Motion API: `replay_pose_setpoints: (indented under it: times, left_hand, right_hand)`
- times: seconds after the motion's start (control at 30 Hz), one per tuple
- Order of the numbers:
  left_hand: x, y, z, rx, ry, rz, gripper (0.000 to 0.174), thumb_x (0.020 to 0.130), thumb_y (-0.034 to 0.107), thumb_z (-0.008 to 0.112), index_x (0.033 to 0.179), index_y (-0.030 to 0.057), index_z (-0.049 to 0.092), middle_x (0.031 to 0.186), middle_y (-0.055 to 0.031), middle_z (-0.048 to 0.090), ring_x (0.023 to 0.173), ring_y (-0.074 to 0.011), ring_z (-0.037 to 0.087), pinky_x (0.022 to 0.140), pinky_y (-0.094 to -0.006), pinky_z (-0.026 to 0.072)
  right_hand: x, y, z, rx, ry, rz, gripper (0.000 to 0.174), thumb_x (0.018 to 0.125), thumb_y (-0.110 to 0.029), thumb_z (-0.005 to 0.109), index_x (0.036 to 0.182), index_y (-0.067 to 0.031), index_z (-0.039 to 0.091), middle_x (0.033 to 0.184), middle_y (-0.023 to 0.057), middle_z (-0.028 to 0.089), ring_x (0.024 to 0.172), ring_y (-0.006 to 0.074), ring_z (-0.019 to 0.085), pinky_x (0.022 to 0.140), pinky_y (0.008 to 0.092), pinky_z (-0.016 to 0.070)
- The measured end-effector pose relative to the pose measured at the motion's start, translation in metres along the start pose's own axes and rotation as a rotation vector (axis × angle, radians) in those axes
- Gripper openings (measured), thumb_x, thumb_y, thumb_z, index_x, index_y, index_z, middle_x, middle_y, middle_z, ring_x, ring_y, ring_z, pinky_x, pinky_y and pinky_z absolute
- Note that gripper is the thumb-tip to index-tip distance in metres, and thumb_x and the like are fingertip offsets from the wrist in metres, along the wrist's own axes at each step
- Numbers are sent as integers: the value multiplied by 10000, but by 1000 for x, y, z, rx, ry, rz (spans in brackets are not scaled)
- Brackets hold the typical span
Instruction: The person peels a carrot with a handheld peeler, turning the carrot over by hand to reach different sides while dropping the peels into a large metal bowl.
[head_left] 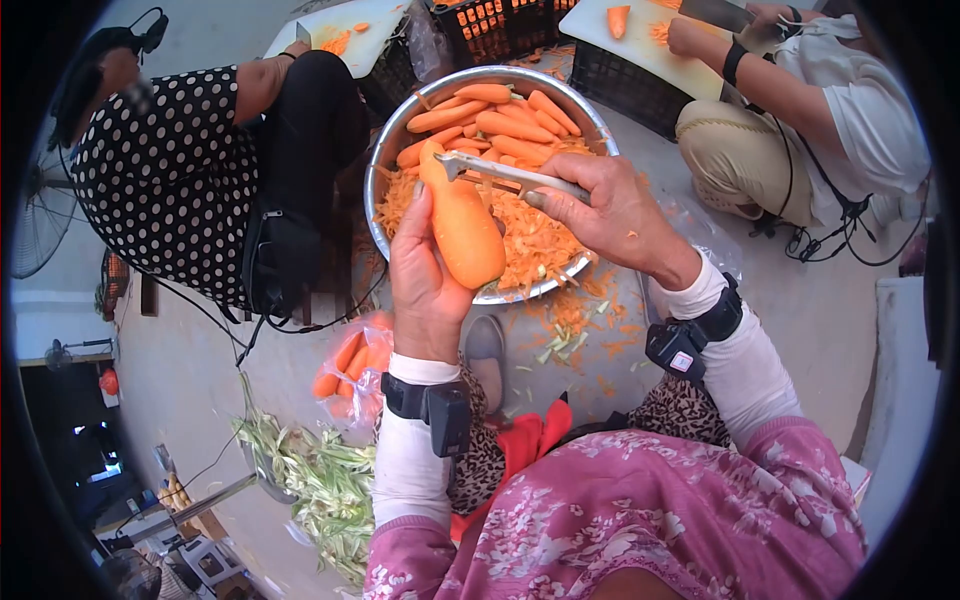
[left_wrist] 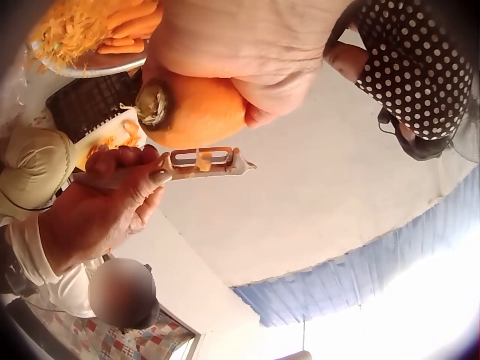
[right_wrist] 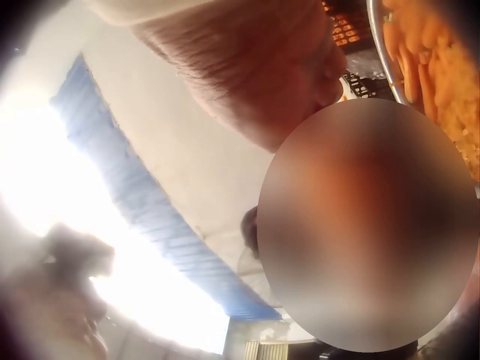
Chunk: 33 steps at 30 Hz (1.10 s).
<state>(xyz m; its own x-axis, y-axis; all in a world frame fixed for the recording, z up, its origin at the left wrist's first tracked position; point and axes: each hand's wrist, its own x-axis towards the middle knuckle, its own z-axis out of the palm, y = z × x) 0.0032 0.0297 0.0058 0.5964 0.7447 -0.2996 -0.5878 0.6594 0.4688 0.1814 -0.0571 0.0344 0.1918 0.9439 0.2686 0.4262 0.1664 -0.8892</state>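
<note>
A large orange squash-like vegetable (head_left: 468,235) lies in the left hand (head_left: 428,290), fingers curled round its side and back. In the left wrist view its stem end (left_wrist: 152,105) faces the camera. The right hand (head_left: 615,215) grips a peeler (head_left: 520,178) by its handle; the peeler's head is at the vegetable's narrow upper part. An orange scrap sits in the peeler's slot (left_wrist: 202,159) in the left wrist view. Below both hands stands a metal basin (head_left: 375,190) holding whole peeled carrots (head_left: 515,125) and orange shavings (head_left: 530,240). Much of the right wrist view is blurred.
Two people sit at the left and right, with cutting boards (head_left: 372,20) on crates (head_left: 630,85). A plastic bag of carrots (head_left: 355,370) and a heap of pale green leaves (head_left: 325,490) lie on the floor at the left. Scraps (head_left: 575,320) litter the floor below the basin.
</note>
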Motion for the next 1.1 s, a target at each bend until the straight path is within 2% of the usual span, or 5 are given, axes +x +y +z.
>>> replay_pose_setpoints:
  times: [0.33,0.5,0.67,0.9,1.1]
  left_hand:
    - [-5,0,0,2,36,-54,421,950,329,489,1244,29,471,1047,-150,614,866,-281,640,784,-418,544]
    - [-7,-3,3,34,72,-4,406,961,328,466,1254,47,473,1049,-139,613,854,-263,639,767,-425,548]
    - [-5,-4,-1,56,43,-1,401,968,323,447,1275,65,465,1069,-136,609,890,-255,631,785,-435,542]
    - [-4,3,1,105,1,-34,351,981,257,424,1262,53,472,1131,-100,591,1007,-225,602,887,-401,502]
    - [-3,0,1,125,7,-12,365,975,225,428,1298,53,443,1128,-115,587,1002,-257,597,888,-418,500]
  right_hand:
    - [-10,-3,-2,-25,-374,-102,161,794,-147,648,845,4,628,667,136,568,580,248,544,557,355,422]
    - [-5,5,-3,-372,39,-148,115,797,-103,625,843,3,617,694,167,582,628,329,562,567,383,430]
    - [0,2,-15,-246,154,72,177,845,-155,639,930,0,645,733,110,614,612,204,553,578,308,440]
    - [-4,-3,-6,-47,-381,-77,192,806,-182,649,829,7,622,665,144,575,583,239,561,550,348,427]
    - [3,15,-12,-442,132,-132,190,841,-183,642,896,-1,632,674,105,590,596,216,560,561,327,428]
